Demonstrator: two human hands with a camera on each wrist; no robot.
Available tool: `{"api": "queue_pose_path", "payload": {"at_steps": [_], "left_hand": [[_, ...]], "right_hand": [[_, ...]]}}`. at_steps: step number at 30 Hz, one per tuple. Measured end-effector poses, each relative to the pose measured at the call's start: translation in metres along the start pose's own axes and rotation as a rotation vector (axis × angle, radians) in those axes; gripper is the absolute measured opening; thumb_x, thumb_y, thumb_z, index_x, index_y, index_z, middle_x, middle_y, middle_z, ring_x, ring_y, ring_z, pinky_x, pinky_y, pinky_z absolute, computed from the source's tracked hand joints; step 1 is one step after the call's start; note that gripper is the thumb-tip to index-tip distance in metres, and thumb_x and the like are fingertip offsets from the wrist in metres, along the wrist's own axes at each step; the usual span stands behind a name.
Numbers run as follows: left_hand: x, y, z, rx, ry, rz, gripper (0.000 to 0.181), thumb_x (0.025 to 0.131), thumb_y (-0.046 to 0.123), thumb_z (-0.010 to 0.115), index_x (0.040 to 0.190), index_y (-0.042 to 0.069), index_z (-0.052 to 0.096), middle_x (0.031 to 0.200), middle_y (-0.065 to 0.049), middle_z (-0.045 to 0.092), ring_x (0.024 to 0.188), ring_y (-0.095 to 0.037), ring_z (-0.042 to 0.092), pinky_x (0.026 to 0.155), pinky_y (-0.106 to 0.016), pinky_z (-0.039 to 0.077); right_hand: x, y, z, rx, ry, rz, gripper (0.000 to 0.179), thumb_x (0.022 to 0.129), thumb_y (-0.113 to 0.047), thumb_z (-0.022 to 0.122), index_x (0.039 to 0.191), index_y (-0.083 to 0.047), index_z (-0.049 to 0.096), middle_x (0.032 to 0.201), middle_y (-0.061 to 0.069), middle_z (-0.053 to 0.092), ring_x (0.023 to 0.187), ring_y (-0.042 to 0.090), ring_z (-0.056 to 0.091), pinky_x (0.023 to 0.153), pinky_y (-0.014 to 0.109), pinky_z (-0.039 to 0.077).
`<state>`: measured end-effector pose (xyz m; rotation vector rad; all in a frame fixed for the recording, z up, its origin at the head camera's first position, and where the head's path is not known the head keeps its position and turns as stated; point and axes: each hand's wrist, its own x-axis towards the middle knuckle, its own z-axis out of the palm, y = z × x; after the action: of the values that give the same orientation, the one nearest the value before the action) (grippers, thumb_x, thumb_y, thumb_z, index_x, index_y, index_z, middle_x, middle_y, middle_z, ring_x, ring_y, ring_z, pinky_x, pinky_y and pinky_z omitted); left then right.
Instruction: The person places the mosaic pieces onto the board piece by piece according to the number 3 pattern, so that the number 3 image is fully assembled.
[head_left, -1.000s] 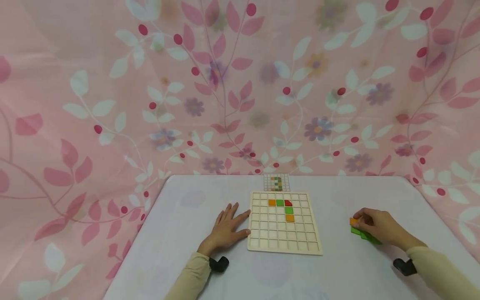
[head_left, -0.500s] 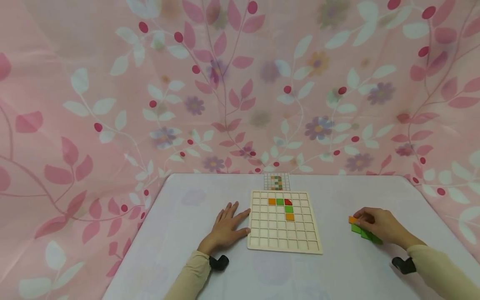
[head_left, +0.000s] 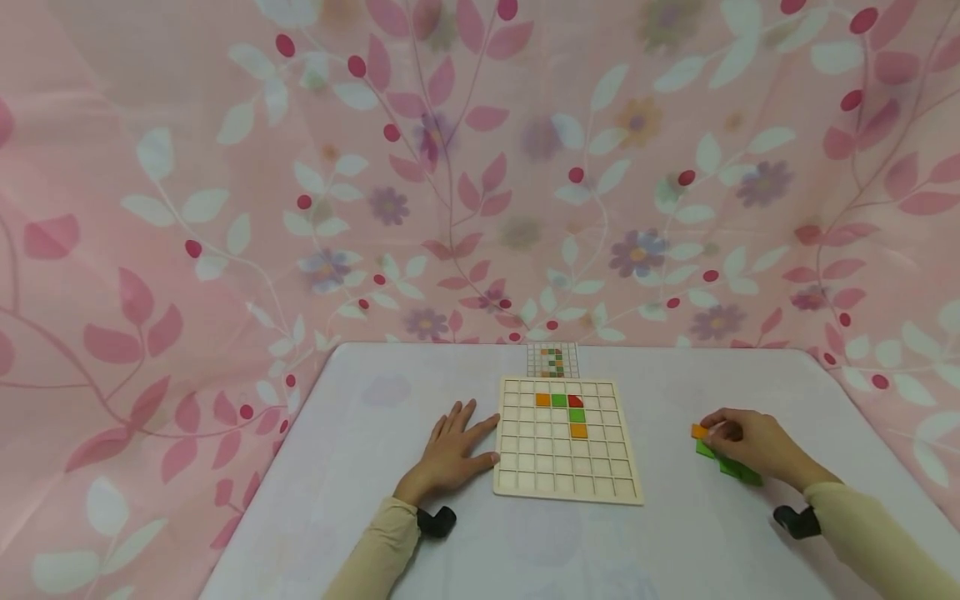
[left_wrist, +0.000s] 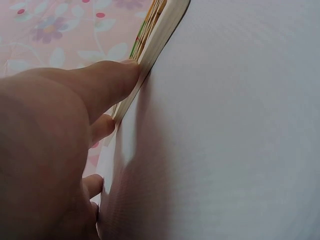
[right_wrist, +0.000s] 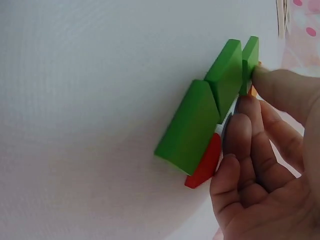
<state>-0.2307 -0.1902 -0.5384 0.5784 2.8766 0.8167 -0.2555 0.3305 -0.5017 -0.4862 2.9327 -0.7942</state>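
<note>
You are facing one board [head_left: 527, 467] carrying two orange tiles [head_left: 543, 400], two green tiles [head_left: 558, 400] and one red tile [head_left: 575, 401]. One card [head_left: 552, 360] is lying at the table [head_left: 600, 550]'s far edge; toward its right edge, three green pieces [right_wrist: 223, 75], one orange piece [head_left: 698, 431] and one red piece [right_wrist: 206, 162] are showing.

A pink cloth backdrop [head_left: 480, 225], printed with pink and white leaves, dark pink round berries and purple and orange flowers, rises behind and along both sides of a white surface [head_left: 615, 550] with rounded far corners and faint greyish blotches.
</note>
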Motion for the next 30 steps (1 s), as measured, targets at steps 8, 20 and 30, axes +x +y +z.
{"api": "queue_pose_path", "payload": {"at_steps": [8, 20, 30], "left_hand": [[-0.002, 0.001, 0.001, -0.004, -0.007, -0.016, 0.064, 0.104, 0.048, 0.063, 0.162, 0.024, 0.048, 0.176, -0.021, 0.02, 0.164, -0.047, 0.008, 0.129, -0.069, 0.009], [-0.003, -0.001, 0.002, -0.001, -0.014, -0.017, 0.065, 0.105, 0.049, 0.062, 0.162, 0.024, 0.047, 0.176, -0.021, 0.019, 0.165, -0.046, 0.007, 0.129, -0.068, 0.009], [0.0, -0.001, 0.003, -0.016, 0.014, 0.02, 0.066, 0.104, 0.049, 0.062, 0.161, 0.021, 0.048, 0.175, -0.024, 0.021, 0.163, -0.05, 0.009, 0.127, -0.072, 0.008]], "right_hand": [[0.003, 0.003, -0.002, 0.032, -0.062, 0.003, 0.041, 0.091, -0.028, 0.085, 0.123, -0.005, 0.073, 0.089, -0.007, 0.071, 0.077, -0.001, 0.06, 0.071, 0.021, 0.053], [0.004, 0.004, 0.008, 0.018, -0.009, -0.019, 0.034, 0.095, -0.023, 0.081, 0.121, -0.004, 0.071, 0.085, -0.007, 0.068, 0.073, 0.001, 0.056, 0.067, 0.021, 0.052], [0.01, 0.014, 0.018, -0.052, 0.154, -0.1, 0.021, 0.09, -0.016, 0.085, 0.105, -0.005, 0.075, 0.084, -0.008, 0.066, 0.073, -0.001, 0.05, 0.066, 0.02, 0.051]]}}
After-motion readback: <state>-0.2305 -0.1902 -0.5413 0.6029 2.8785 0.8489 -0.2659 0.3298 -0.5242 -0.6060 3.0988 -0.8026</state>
